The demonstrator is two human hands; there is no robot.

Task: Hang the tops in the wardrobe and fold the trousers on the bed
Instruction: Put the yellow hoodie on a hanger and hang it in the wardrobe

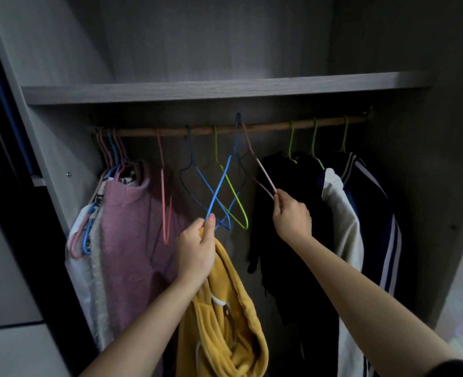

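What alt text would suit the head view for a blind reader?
A person's left hand holds a yellow top and pinches a blue hanger, while the right hand pinches a pink hanger, at a wardrobe rail between hung clothes.

Left hand (196, 248) grips yellow top (225, 317), right hand (293, 216) hanger (261, 170).
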